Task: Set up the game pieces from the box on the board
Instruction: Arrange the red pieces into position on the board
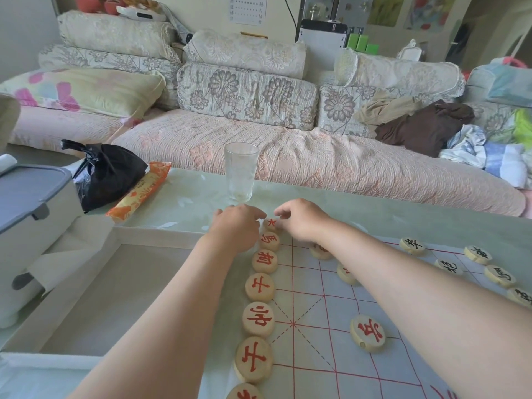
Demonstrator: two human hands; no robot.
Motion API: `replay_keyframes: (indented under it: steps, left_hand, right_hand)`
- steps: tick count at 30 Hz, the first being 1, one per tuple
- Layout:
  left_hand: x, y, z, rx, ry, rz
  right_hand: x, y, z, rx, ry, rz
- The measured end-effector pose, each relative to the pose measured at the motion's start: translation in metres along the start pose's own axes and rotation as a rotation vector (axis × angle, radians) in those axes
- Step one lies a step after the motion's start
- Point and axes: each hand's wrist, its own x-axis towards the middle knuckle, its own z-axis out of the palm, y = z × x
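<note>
A translucent game board (316, 309) with red grid lines lies on the table. Several round wooden pieces with red characters (258, 319) stand in a column along its left edge. Both hands meet at the far end of that column over one red-marked piece (271, 223). My left hand (234, 227) touches it from the left with curled fingers, and my right hand (299, 218) pinches at it from the right. Another red piece (368, 332) sits alone further in. Black-marked pieces (412, 244) line the right side. The open box (95, 298) lies left of the board.
A tall glass (241, 172) stands just beyond the hands. A black plastic bag (108, 174), an orange snack packet (141, 191) and a grey-lidded container (31, 203) sit at the table's left. A sofa with cushions and clothes runs behind the table.
</note>
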Motion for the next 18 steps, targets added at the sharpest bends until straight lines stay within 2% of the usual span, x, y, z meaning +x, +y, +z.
replay_keyframes:
  steps: [18]
  left_hand:
    - [-0.0009,-0.0004,0.0033,0.007,-0.012,0.019]
  right_hand:
    - [-0.005,0.0022,0.0013,0.109,0.013,-0.083]
